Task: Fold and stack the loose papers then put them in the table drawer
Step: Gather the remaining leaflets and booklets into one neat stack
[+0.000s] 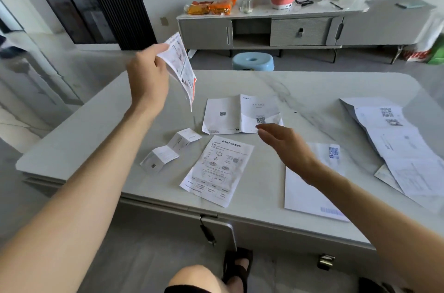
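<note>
My left hand (147,74) pinches a white and orange printed leaflet (181,67) in the air above the table's left half. My right hand (284,146) hovers open, fingers straight, over the table near an unfolded booklet (228,115) with QR codes. Flat on the marble table (312,91) lie a sheet with diagrams and a chart (217,170), a small zigzag-folded slip (171,149), a white sheet with a blue QR code (310,194) partly under my right forearm, and long unfolded sheets (396,146) at the right. Two drawer pulls (207,230) hang on the table's front.
A blue plastic stool (252,61) stands behind the table. Farther back, a low grey cabinet (264,31) carries orange snack bags, a jar and a pink pot. My knee and a sandalled foot (236,266) show under the table's near edge.
</note>
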Demonstrator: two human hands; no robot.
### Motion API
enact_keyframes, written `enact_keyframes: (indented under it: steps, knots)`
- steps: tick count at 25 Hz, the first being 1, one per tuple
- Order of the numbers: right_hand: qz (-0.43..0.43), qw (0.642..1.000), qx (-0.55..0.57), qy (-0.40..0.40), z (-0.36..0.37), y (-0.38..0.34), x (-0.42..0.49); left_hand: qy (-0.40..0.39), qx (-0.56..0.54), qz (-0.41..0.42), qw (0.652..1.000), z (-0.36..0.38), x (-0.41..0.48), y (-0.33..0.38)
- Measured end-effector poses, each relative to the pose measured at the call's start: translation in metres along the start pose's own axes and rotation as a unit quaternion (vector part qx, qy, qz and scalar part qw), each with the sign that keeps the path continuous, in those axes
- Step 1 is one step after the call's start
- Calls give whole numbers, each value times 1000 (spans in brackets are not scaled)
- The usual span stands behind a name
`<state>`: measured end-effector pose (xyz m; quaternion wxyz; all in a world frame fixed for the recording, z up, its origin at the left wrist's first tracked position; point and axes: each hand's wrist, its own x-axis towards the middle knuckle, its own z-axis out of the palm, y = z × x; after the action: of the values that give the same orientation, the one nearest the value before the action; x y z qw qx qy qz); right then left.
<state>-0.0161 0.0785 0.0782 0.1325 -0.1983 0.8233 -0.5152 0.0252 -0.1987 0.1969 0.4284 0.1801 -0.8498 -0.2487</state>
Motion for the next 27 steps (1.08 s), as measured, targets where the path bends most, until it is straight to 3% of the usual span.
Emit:
enact_keyframes:
  steps: [2,4,8,11,14,16,20,25,27]
  knots:
    - [40,984,171,-21,-20,3,-10,-32,-117,2,993,17,-25,28]
    - [94,948,304,-25,-41,16,-24,-76,-224,-47,970,43,-64,49]
    - [168,858,485,-19,-68,60,-38,-148,-429,-210,866,93,-143,81]
    - [172,833,526,24,-79,98,-41,-193,-529,-300,770,125,-186,84]
    - [186,854,474,102,-91,117,-36,-235,-552,-325,731,145,-199,74]
    - [182,887,402,138,-102,119,-33,-256,-520,-330,745,152,-197,70]
    - [141,928,309,153,-116,114,-35,-273,-416,-308,811,159,-196,68]
    - [114,947,289,77,-121,115,-41,-326,-409,-287,802,161,-196,75]
    - [88,944,307,87,-122,112,-43,-321,-389,-259,824,162,-198,79]
